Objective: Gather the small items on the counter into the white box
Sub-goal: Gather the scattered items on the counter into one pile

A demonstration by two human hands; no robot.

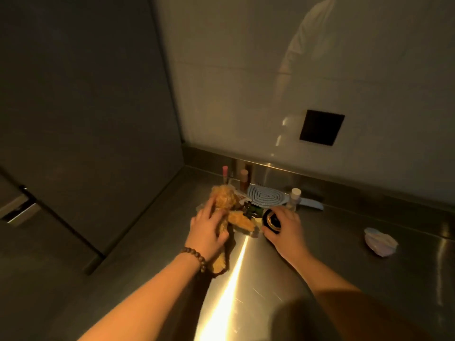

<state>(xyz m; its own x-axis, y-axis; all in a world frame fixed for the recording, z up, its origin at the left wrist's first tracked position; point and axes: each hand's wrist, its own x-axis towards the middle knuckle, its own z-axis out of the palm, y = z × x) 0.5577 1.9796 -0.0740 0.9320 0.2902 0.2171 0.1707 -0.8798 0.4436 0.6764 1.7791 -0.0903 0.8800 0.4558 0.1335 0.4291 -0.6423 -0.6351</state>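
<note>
On a brushed steel counter (344, 242) under a pale wall, we see our two hands among a cluster of small items; no white box is in view.

Our left hand (209, 227), one brown bead bracelet (194, 258) on its wrist, grips one tan plush bear (226, 200). Our right hand (285, 230) curls around one round black jar (270, 221). Behind stand three small bottles, the nearest a clear white-capped bottle (294, 199), beside one light blue oval hairbrush (266, 196). One crumpled pale cloth (380, 241) lies well apart, to the right.
</note>
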